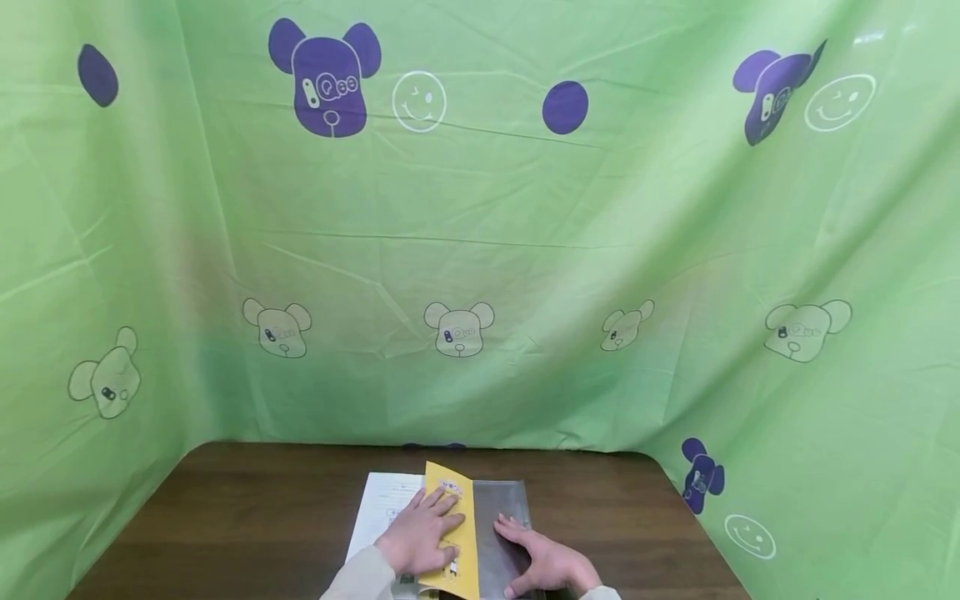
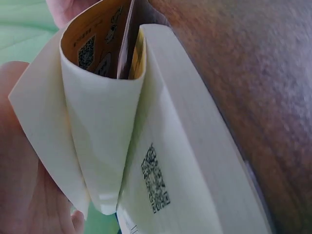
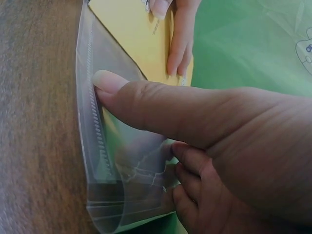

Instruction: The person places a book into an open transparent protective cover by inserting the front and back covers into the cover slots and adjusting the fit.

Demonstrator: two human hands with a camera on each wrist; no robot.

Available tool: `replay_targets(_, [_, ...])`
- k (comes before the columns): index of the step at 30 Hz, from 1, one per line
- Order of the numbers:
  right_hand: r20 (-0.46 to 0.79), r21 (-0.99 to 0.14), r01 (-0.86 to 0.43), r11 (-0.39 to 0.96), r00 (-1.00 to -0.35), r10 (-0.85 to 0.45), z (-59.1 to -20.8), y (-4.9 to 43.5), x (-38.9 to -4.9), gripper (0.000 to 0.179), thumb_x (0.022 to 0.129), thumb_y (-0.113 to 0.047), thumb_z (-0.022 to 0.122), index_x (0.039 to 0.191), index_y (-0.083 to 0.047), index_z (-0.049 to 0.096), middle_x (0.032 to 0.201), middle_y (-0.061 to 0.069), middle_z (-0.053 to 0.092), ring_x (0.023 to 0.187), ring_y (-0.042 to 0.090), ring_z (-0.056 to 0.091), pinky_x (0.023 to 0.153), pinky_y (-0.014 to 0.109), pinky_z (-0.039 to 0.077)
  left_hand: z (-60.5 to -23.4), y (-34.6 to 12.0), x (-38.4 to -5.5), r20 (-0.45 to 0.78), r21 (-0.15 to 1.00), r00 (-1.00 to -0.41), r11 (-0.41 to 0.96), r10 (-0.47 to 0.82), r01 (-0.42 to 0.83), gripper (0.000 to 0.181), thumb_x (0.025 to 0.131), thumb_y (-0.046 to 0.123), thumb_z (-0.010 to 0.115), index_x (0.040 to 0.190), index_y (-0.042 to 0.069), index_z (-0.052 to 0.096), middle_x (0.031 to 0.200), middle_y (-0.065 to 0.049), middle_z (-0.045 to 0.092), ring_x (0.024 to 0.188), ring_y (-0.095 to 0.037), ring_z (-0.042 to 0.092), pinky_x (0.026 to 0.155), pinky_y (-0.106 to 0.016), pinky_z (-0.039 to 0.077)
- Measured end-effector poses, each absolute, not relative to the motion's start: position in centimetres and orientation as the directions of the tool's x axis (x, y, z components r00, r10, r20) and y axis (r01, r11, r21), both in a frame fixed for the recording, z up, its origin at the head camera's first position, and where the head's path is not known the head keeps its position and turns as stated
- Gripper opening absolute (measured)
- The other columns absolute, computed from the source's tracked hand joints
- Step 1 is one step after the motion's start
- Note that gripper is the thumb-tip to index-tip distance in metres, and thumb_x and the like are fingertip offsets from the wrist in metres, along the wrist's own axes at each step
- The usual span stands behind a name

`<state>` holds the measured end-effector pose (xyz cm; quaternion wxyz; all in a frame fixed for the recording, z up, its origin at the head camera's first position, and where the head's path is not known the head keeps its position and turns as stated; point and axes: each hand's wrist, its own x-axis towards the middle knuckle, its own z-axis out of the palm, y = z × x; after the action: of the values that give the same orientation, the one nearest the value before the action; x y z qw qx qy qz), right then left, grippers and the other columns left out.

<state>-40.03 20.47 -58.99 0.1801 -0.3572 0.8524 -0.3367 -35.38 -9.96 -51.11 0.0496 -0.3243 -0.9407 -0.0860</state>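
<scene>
An open book with white pages (image 1: pixel 386 504) lies near the table's front edge, seen from its end in the left wrist view, where a page block (image 2: pixel 180 126) carries a QR code. A yellow flap (image 1: pixel 468 533) stands partly raised beside the pages and bends into a curve in the left wrist view. Across this flap my left hand (image 1: pixel 423 531) rests with fingers spread. To the right extends a clear plastic cover (image 1: pixel 495 496). My right hand (image 1: pixel 551 562) lies on that plastic, its thumb (image 3: pixel 146 105) touching the ridged strip along the edge and its fingers spread farther over.
The brown wooden table (image 1: pixel 247 517) extends to both sides of the book. Behind and beside it hangs a green curtain (image 1: pixel 480 217) printed with bear heads and smiley faces.
</scene>
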Motion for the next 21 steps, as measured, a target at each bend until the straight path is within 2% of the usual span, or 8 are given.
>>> replay_targets(3, [-0.081, -0.701, -0.472, 0.535, -0.692, -0.717, -57.2, 19.9, -38.9, 0.093, 0.083, -0.046, 0.082, 0.160, -0.023, 0.034, 0.168, 0.009, 0.025, 0.156, 0.020, 0.017, 0.121, 0.023, 0.024, -51.0, -10.3, -35.3, 0.151, 0.135, -0.783, 0.772, 0.604, 0.621, 0.054, 0.091, 0.047, 0.060, 0.134, 0.017, 0.067, 0.150, -0.010, 0.055, 0.143, -0.037, 0.044, 0.117, -0.059, 0.033])
replay_targets(6, [-0.069, -0.693, -0.482, 0.536, -0.696, -0.714, -54.0, 18.9, -36.9, 0.090, 0.084, -0.034, 0.084, 0.157, -0.008, 0.037, 0.164, 0.023, 0.028, 0.155, 0.034, 0.021, 0.121, 0.025, 0.026, -50.9, -10.4, -35.3, 0.147, 0.113, -0.784, 0.777, 0.603, 0.619, 0.053, 0.090, 0.047, 0.060, 0.134, 0.017, 0.068, 0.150, -0.009, 0.055, 0.143, -0.036, 0.045, 0.117, -0.058, 0.034])
replay_targets(9, [-0.076, -0.703, -0.456, 0.546, -0.715, -0.695, -51.9, 18.1, -35.6, 0.087, 0.083, -0.022, 0.085, 0.154, -0.001, 0.039, 0.162, 0.028, 0.029, 0.153, 0.042, 0.021, 0.120, 0.025, 0.026, -50.8, -10.5, -35.3, 0.141, 0.087, -0.791, 0.789, 0.595, 0.609, 0.052, 0.089, 0.047, 0.061, 0.133, 0.019, 0.068, 0.149, -0.006, 0.056, 0.143, -0.034, 0.045, 0.117, -0.056, 0.034])
replay_targets(13, [-0.098, -0.695, -0.436, 0.572, -0.730, -0.676, -51.3, 17.8, -35.4, 0.088, 0.083, -0.022, 0.085, 0.155, -0.002, 0.039, 0.164, 0.025, 0.028, 0.153, 0.042, 0.020, 0.121, 0.026, 0.025, -50.8, -10.3, -35.4, 0.138, 0.086, -0.795, 0.793, 0.590, 0.604, 0.053, 0.089, 0.047, 0.062, 0.133, 0.018, 0.068, 0.149, -0.007, 0.056, 0.142, -0.034, 0.046, 0.117, -0.057, 0.034])
replay_targets(17, [-0.074, -0.695, -0.476, 0.540, -0.699, -0.711, -52.2, 18.4, -36.1, 0.089, 0.084, -0.032, 0.083, 0.157, -0.007, 0.038, 0.165, 0.023, 0.027, 0.155, 0.036, 0.020, 0.121, 0.024, 0.024, -50.7, -10.0, -35.3, 0.104, 0.088, -0.801, 0.797, 0.590, 0.598, 0.054, 0.090, 0.048, 0.061, 0.135, 0.019, 0.067, 0.151, -0.006, 0.055, 0.144, -0.034, 0.044, 0.118, -0.057, 0.033])
replay_targets(18, [-0.049, -0.671, -0.523, 0.526, -0.677, -0.735, -52.9, 18.7, -36.5, 0.087, 0.087, -0.035, 0.080, 0.157, -0.008, 0.037, 0.165, 0.022, 0.028, 0.155, 0.032, 0.021, 0.120, 0.023, 0.026, -50.7, -9.9, -35.3, 0.092, 0.082, -0.804, 0.800, 0.587, 0.594, 0.054, 0.090, 0.049, 0.061, 0.136, 0.021, 0.066, 0.151, -0.005, 0.054, 0.144, -0.034, 0.044, 0.118, -0.056, 0.033])
replay_targets(21, [-0.032, -0.696, -0.518, 0.498, -0.669, -0.742, -53.8, 19.0, -36.9, 0.088, 0.086, -0.037, 0.081, 0.158, -0.012, 0.037, 0.165, 0.021, 0.027, 0.156, 0.029, 0.020, 0.119, 0.021, 0.024, -50.7, -9.7, -35.3, 0.070, 0.070, -0.809, 0.806, 0.583, 0.587, 0.054, 0.091, 0.050, 0.061, 0.137, 0.022, 0.066, 0.152, -0.003, 0.053, 0.145, -0.032, 0.043, 0.119, -0.055, 0.032])
